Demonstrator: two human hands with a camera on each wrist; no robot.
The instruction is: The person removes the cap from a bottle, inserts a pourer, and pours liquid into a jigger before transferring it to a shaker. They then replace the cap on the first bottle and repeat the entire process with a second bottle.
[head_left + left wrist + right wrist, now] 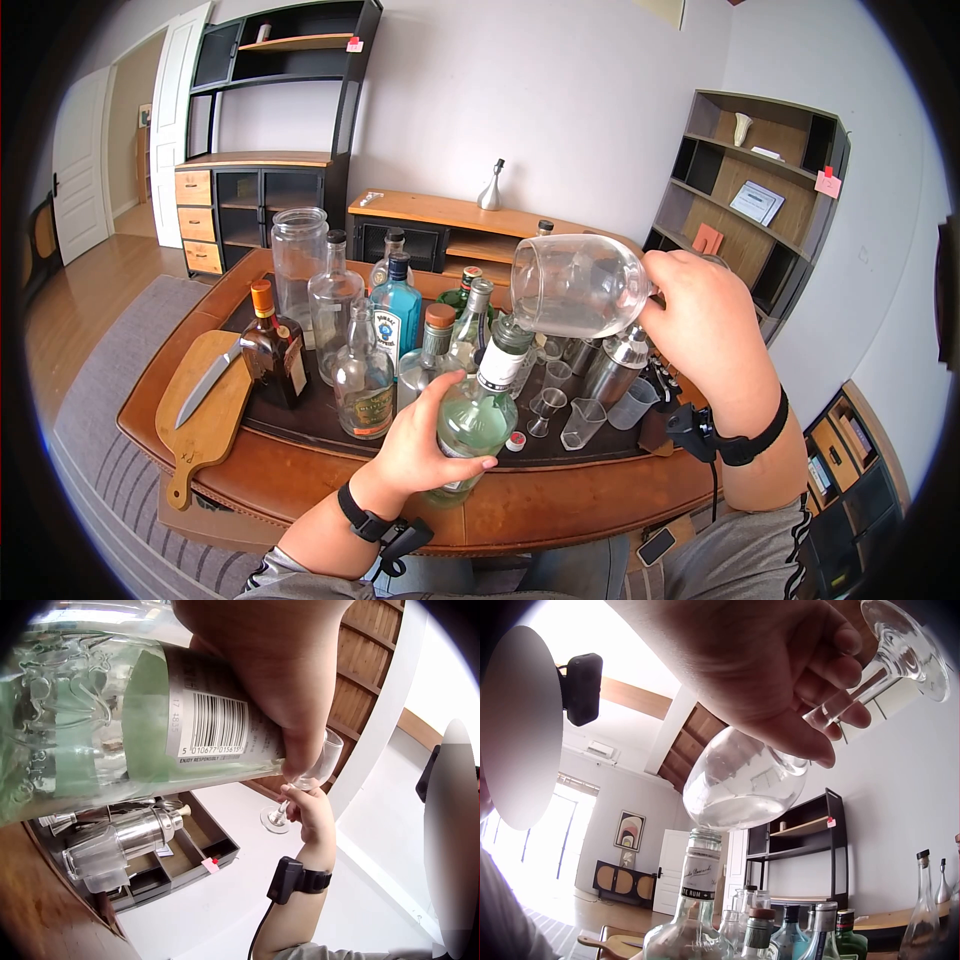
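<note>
My left hand (420,440) grips a clear, green-tinted rum bottle (480,418) round its body, near the table's front edge. Its barcode label (217,724) faces the left wrist camera. With my right hand (708,315) I hold a large wine glass (575,287) by the stem, tipped nearly on its side. A little clear liquid (742,812) lies along the low side of the bowl. The glass's rim end is right at the uncapped bottle mouth (705,836). A small red-and-white cap (515,441) lies on the dark mat beside the bottle.
Several bottles crowd the left and back, including a blue one (397,312) and a brown one (274,350). A knife (207,388) lies on a wooden board (205,440). To the right stand a steel shaker (612,370), a jigger (545,408) and plastic cups (632,403).
</note>
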